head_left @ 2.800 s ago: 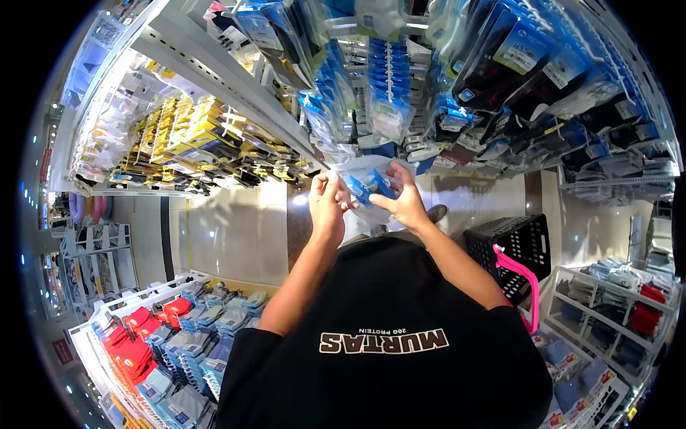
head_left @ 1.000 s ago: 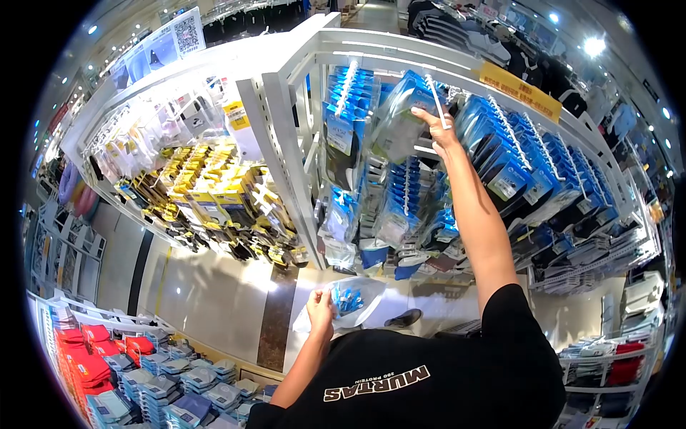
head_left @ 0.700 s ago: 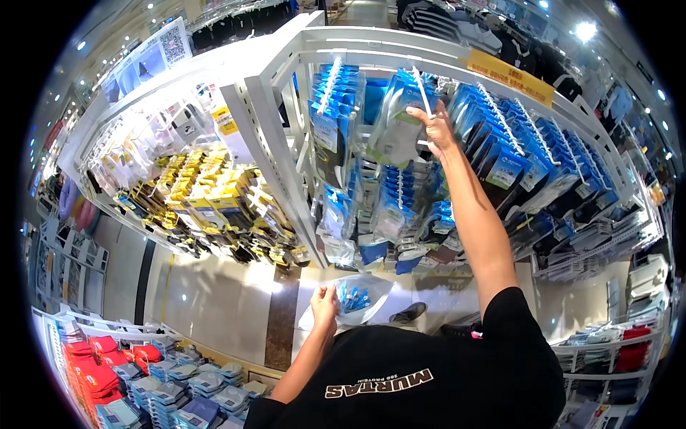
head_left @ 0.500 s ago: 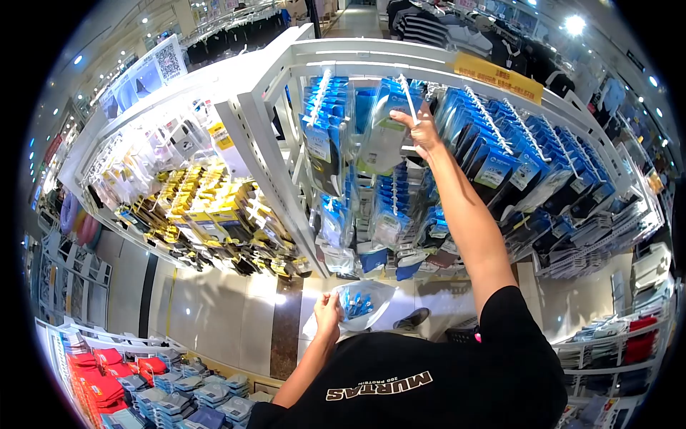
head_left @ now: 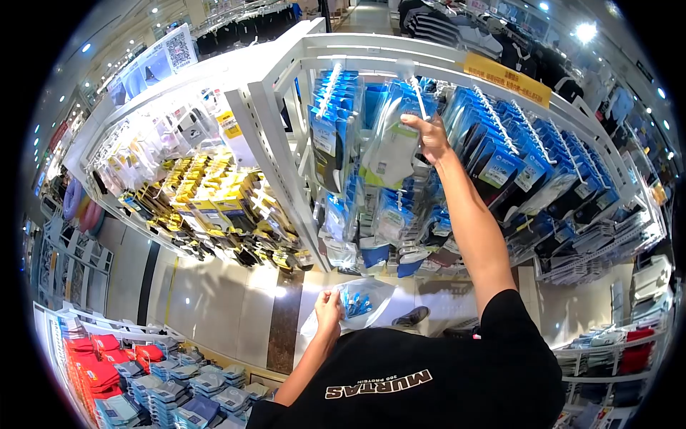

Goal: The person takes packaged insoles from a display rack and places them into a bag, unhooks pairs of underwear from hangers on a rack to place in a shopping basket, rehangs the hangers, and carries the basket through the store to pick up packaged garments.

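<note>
Up at the white rack, my right hand (head_left: 431, 139) is closed on the edge of a clear-wrapped pack of pale grey socks (head_left: 392, 151), the thumb lying across its front. The pack is at a white hook (head_left: 419, 99) among other blue-topped packs; whether it still hangs there I cannot tell. Low in front of my body, my left hand (head_left: 329, 312) pinches the rim of a clear plastic bag (head_left: 379, 294). Several small blue pieces (head_left: 356, 304) show inside the bag. My right fingertips are hidden behind the pack.
Blue-topped packs (head_left: 493, 146) fill hooks to the right. Yellow-topped packs (head_left: 214, 196) hang left of a white upright post (head_left: 275, 154). Folded red garments (head_left: 96, 368) lie on a low shelf at bottom left. A shoe (head_left: 411, 317) shows on the tiled floor (head_left: 207, 300).
My right hand and the sock pack have come slightly lower, and the thumb has shifted on the pack. My left hand keeps its hold on the bag. The view has shifted a little.
</note>
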{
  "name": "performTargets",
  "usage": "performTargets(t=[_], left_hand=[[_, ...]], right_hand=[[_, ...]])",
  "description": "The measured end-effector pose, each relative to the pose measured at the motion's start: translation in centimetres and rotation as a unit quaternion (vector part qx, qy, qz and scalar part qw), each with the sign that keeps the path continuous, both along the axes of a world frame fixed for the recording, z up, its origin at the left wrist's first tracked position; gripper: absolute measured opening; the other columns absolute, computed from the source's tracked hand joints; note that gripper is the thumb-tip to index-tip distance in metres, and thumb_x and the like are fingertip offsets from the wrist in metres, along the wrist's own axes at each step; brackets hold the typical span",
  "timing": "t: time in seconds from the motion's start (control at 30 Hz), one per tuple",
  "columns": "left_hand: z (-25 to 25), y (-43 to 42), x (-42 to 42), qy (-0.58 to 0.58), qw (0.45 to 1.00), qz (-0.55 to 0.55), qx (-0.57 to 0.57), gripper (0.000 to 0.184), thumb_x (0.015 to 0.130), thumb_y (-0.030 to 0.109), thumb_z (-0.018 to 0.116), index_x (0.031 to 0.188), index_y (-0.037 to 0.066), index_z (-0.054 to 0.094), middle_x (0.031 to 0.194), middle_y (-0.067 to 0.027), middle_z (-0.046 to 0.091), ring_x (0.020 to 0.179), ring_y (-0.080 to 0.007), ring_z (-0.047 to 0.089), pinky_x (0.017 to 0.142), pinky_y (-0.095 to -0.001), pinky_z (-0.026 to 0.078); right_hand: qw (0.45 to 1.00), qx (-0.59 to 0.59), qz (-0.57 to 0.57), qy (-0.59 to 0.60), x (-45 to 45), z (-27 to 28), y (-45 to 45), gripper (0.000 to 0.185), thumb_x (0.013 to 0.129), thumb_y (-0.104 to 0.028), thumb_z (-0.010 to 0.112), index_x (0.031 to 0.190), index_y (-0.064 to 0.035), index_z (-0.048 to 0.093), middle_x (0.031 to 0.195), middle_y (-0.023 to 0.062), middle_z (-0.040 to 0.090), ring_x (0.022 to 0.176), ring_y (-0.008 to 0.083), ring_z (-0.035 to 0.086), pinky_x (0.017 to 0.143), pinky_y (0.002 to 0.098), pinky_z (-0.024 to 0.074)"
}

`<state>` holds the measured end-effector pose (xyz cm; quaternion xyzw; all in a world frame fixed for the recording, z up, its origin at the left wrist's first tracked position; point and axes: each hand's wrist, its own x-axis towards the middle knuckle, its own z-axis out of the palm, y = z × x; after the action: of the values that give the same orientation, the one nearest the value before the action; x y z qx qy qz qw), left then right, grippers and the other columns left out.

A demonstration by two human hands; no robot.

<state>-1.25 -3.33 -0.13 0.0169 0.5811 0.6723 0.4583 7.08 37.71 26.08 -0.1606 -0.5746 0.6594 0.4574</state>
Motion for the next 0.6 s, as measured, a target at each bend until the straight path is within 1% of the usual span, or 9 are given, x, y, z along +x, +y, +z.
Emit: performTargets(t=[0.07,0.2,0.23,0.33,0.47,0.53,0.6], left_hand=[[0.4,0.2,0.0,-0.004,1.000,-0.013,-0.011,0.018,0.101,0.022,0.063,0.093,0.012,0.052,0.064,0.0022,0.048,0.045,-0.0088,0.042,0.041,-0.0267,0.034],[0.7,0.7,0.0,0.007,1.000,-0.025,-0.010,0.017,0.101,0.021,0.063,0.093,0.011,0.052,0.063,0.0022,0.047,0.044,-0.0084,0.041,0.040,-0.0265,0.033],[0.7,0.8,0.0,0.008,1.000,-0.027,-0.010,0.017,0.101,0.020,0.063,0.092,0.011,0.052,0.063,0.0020,0.047,0.044,-0.0081,0.041,0.039,-0.0264,0.032],[0.6,1.3,-0.1,0.002,0.999,-0.035,0.001,0.017,0.101,0.020,0.063,0.093,0.010,0.052,0.063,0.0019,0.047,0.044,-0.0076,0.040,0.039,-0.0264,0.031],[1.4,1.5,0.2,-0.001,0.999,-0.046,0.012,0.021,0.101,0.021,0.064,0.089,0.013,0.049,0.063,0.0027,0.046,0.045,-0.0084,0.042,0.041,-0.0265,0.032],[1.2,1.4,0.3,-0.008,0.999,-0.045,0.017,0.018,0.101,0.020,0.063,0.091,0.012,0.050,0.064,0.0026,0.047,0.046,-0.0080,0.042,0.041,-0.0262,0.032],[1.0,1.3,0.4,-0.013,0.999,-0.044,0.022,0.013,0.101,0.018,0.062,0.095,0.011,0.052,0.066,0.0018,0.048,0.046,-0.0079,0.042,0.041,-0.0263,0.032]], right_hand=[[0.999,-0.004,0.048,-0.003,1.1,0.1,-0.9,0.036,0.079,-0.008,0.080,0.112,-0.0067,0.066,0.100,0.0035,0.069,0.090,0.0159,0.068,0.083,0.0332,0.0558],[0.998,-0.035,0.042,0.032,2.8,2.5,-5.5,0.035,0.080,-0.006,0.078,0.113,-0.0062,0.066,0.098,0.0026,0.069,0.089,0.0158,0.069,0.081,0.0317,0.0566],[0.999,-0.029,0.041,0.019,3.2,2.3,-5.6,0.037,0.079,-0.005,0.077,0.114,-0.0051,0.065,0.100,0.0035,0.069,0.088,0.0157,0.069,0.081,0.0315,0.0569],[0.996,-0.030,0.084,0.007,4.3,1.5,-5.4,0.036,0.079,-0.005,0.076,0.113,-0.0038,0.066,0.100,0.0050,0.070,0.089,0.0157,0.069,0.081,0.0313,0.0567],[0.998,-0.001,0.066,0.003,5.2,1.3,-7.6,0.032,0.079,-0.005,0.075,0.110,-0.0034,0.068,0.098,0.0053,0.071,0.088,0.0158,0.070,0.081,0.0308,0.0565],[0.998,-0.002,0.065,-0.010,5.6,1.9,-8.7,0.030,0.079,-0.005,0.075,0.109,-0.0037,0.068,0.097,0.0051,0.071,0.088,0.0156,0.069,0.082,0.0307,0.0564],[0.996,-0.037,0.081,-0.013,5.9,2.4,-9.4,0.030,0.080,-0.006,0.074,0.110,-0.0042,0.068,0.099,0.0048,0.072,0.089,0.0154,0.069,0.081,0.0312,0.0567]])
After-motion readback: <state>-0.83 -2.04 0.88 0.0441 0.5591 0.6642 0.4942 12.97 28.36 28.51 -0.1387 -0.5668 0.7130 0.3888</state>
